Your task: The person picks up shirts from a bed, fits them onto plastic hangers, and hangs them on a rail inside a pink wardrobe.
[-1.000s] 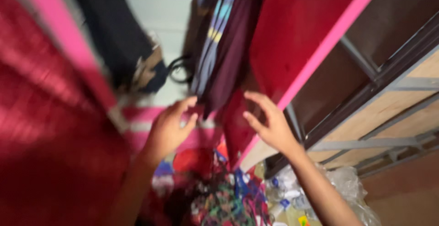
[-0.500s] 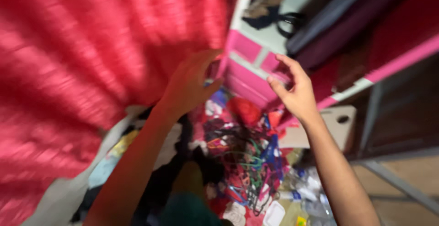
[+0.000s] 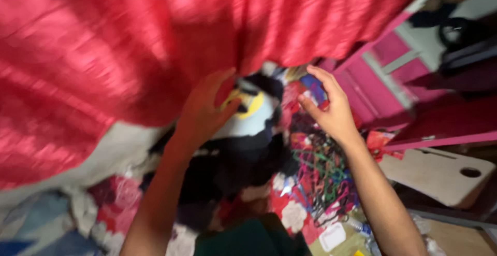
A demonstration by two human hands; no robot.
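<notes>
Red cloth (image 3: 129, 43) spreads across far left, blurred. Left hand (image 3: 204, 108) presses its lower edge, fingers curled on fabric; firm pinch or not, cannot tell. Right hand (image 3: 331, 108) just right, apart from cloth, fingers loosely bent, holding nothing. Jumble of colourful clothes (image 3: 310, 183) lies below, pink frame (image 3: 378, 87) at right.

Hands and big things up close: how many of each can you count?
Hands: 2, left hand and right hand
Big red cloth: 1
Pale board with a hole: 1
Total: 4
</notes>
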